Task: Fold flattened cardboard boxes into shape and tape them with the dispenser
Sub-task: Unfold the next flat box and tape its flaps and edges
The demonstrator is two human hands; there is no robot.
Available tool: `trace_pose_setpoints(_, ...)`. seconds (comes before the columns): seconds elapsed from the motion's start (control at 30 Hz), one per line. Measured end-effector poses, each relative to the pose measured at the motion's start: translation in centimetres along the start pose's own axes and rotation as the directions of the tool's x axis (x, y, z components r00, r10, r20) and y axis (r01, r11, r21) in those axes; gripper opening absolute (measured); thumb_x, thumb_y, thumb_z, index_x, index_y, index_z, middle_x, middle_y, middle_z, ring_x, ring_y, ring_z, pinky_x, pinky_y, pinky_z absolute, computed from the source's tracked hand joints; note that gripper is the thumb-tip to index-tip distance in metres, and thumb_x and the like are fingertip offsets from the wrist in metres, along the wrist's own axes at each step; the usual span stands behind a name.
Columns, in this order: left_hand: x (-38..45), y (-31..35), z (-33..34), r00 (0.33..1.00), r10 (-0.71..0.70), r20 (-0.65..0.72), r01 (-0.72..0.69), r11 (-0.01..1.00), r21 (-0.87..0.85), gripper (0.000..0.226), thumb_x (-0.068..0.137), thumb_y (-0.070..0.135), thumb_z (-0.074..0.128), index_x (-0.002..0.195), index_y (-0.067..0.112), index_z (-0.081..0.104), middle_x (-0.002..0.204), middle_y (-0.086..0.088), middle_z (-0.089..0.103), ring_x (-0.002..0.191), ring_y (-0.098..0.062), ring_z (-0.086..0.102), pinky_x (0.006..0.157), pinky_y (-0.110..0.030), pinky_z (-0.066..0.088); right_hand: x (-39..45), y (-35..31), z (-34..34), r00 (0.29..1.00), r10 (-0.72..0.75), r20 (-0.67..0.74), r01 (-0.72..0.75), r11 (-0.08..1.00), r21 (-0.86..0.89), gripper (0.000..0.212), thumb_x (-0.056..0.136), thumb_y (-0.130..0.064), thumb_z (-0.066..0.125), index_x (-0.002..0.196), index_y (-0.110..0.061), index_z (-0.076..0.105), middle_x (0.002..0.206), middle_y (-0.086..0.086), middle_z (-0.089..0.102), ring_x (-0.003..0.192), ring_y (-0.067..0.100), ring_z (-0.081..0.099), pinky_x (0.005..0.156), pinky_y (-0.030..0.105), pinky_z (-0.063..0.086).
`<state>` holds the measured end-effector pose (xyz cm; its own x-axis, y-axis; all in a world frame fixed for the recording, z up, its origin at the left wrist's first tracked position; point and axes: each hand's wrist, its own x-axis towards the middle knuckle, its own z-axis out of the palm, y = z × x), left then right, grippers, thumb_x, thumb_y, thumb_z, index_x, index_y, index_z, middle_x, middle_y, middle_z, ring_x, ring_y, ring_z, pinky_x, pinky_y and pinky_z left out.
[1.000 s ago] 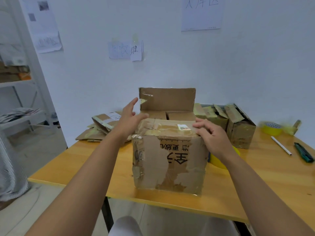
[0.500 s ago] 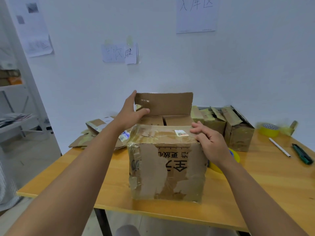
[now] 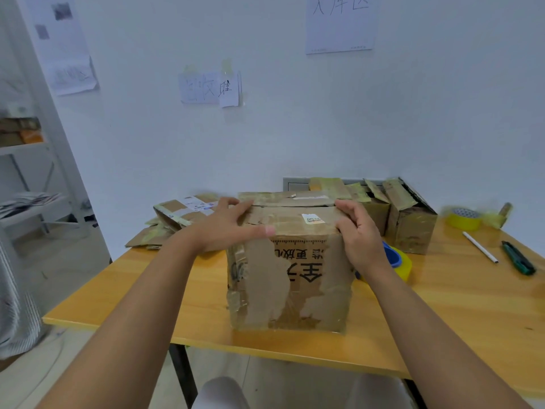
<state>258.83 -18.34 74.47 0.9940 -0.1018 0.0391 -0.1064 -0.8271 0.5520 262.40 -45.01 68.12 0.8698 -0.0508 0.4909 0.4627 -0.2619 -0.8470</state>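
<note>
A worn brown cardboard box point(image 3: 290, 278) with torn paper and black printing stands upright on the wooden table point(image 3: 457, 314) in front of me. Its top flaps lie folded down, nearly flat. My left hand point(image 3: 227, 228) rests flat across the top left of the box, fingers spread over the flaps and thumb on the front edge. My right hand point(image 3: 358, 234) presses on the top right corner with fingers bent over the edge. A yellow and blue tape dispenser point(image 3: 396, 261) sits just right of the box, partly hidden by my right wrist.
Two taped boxes point(image 3: 410, 222) stand behind at right. Flattened cardboard point(image 3: 174, 216) lies at back left. A yellow tape roll point(image 3: 464, 218), a white pen point(image 3: 480, 247) and a green utility knife point(image 3: 519, 258) lie at far right. A shelf point(image 3: 26, 160) stands left.
The rear flap stood upright before; my left hand has pushed it down and it now lies flat. Both hands have settled onto the closed top.
</note>
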Motion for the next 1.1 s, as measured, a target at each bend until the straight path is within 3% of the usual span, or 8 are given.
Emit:
trace_pose_setpoints(0.13, -0.4, 0.2, 0.1, 0.999, -0.025, 0.031, 0.024, 0.999, 0.034, 0.12, 0.06, 0.085, 0.066, 0.157, 0.035, 0.017, 0.16, 0.014, 0.004, 0.148, -0.023, 0.02, 0.115, -0.042, 0.026, -0.5, -0.2, 0.4, 0.997, 0.07, -0.031, -0.067, 0.994, 0.085, 0.036, 0.096, -0.034, 0.056, 0.131, -0.027, 0.056, 0.13, -0.015, 0.057, 0.119, 0.006, 0.054, 0.099, 0.032, 0.045)
trace_pose_setpoints(0.27, -0.8, 0.0, 0.4, 1.0, -0.01, -0.004, 0.01, 0.998, -0.055, 0.116, 0.06, 0.092, 0.053, 0.157, 0.035, 0.022, 0.164, 0.014, 0.003, 0.151, -0.019, 0.014, 0.118, -0.045, 0.021, -0.9, -0.6, 0.3, 0.984, 0.178, 0.0, -0.176, 0.978, 0.114, 0.034, 0.094, -0.044, 0.057, 0.124, -0.029, 0.056, 0.124, -0.007, 0.058, 0.114, 0.014, 0.056, 0.095, 0.042, 0.05)
trace_pose_setpoints(0.47, -1.3, 0.1, 1.5, 0.951, 0.064, -0.301, -0.154, 0.946, -0.284, 0.071, 0.093, 0.065, 0.045, 0.151, 0.026, 0.039, 0.153, 0.008, 0.032, 0.137, -0.011, 0.035, 0.104, -0.029, 0.028, -0.3, -1.9, -0.7, 0.989, 0.149, 0.023, -0.151, 0.968, 0.2, 0.027, 0.094, -0.042, 0.056, 0.113, -0.024, 0.063, 0.116, -0.011, 0.062, 0.112, 0.009, 0.056, 0.095, 0.035, 0.045)
trace_pose_setpoints(0.6, -0.8, 0.3, 2.1, 0.864, 0.019, -0.503, -0.208, 0.924, -0.322, 0.065, 0.097, 0.054, 0.05, 0.151, 0.019, 0.04, 0.134, 0.009, 0.036, 0.123, -0.004, 0.039, 0.1, -0.024, 0.031, 1.3, -3.2, -0.9, 0.981, 0.193, -0.015, -0.179, 0.934, 0.309, 0.058, 0.078, -0.063, 0.063, 0.098, -0.009, 0.062, 0.089, 0.009, 0.064, 0.084, 0.03, 0.06, 0.08, 0.049, 0.05)
trace_pose_setpoints(0.77, -0.1, -0.5, 5.0, 0.749, 0.026, -0.662, -0.198, 0.962, -0.186, 0.06, 0.099, 0.043, 0.053, 0.152, 0.016, 0.039, 0.135, 0.0, 0.037, 0.106, 0.002, 0.037, 0.091, -0.02, 0.032, 1.7, -2.9, -0.2, 0.973, 0.193, -0.127, -0.161, 0.961, 0.223, 0.05, 0.094, -0.052, 0.06, 0.129, -0.016, 0.057, 0.104, 0.006, 0.065, 0.097, 0.019, 0.065, 0.088, 0.042, 0.056)
trace_pose_setpoints(0.83, -0.1, -0.6, 5.9, 0.712, 0.0, -0.702, -0.195, 0.961, -0.197, 0.059, 0.099, 0.039, 0.055, 0.152, 0.019, 0.038, 0.131, 0.0, 0.037, 0.094, 0.007, 0.034, 0.085, -0.018, 0.031, 1.4, -2.5, 0.4, 0.983, 0.121, -0.135, -0.109, 0.99, 0.089, 0.042, 0.097, -0.047, 0.057, 0.106, -0.007, 0.067, 0.091, 0.017, 0.065, 0.081, 0.016, 0.06, 0.073, 0.037, 0.049)
trace_pose_setpoints(0.9, 0.0, -0.7, 6.2, 0.687, -0.046, -0.725, -0.208, 0.944, -0.257, 0.064, 0.098, 0.038, 0.059, 0.154, 0.019, 0.034, 0.131, -0.002, 0.038, 0.105, 0.001, 0.038, 0.088, -0.019, 0.032, 1.2, -2.3, 0.8, 0.979, 0.082, -0.187, -0.084, 0.996, -0.006, 0.04, 0.098, -0.038, 0.057, 0.086, -0.001, 0.063, 0.086, 0.022, 0.063, 0.071, 0.02, 0.051, 0.065, 0.036, 0.042)
trace_pose_setpoints(1.1, 0.2, -1.6, 6.5, 0.69, -0.126, -0.712, -0.24, 0.889, -0.391, 0.057, 0.093, 0.041, 0.066, 0.142, 0.017, 0.05, 0.131, 0.002, 0.04, 0.116, -0.011, 0.044, 0.096, -0.025, 0.037, 0.7, 0.0, 1.4, 0.973, 0.024, -0.231, -0.026, 1.0, -0.004, 0.029, 0.098, -0.029, 0.06, 0.08, -0.007, 0.053, 0.087, 0.013, 0.055, 0.074, 0.017, 0.047, 0.066, 0.03, 0.04)
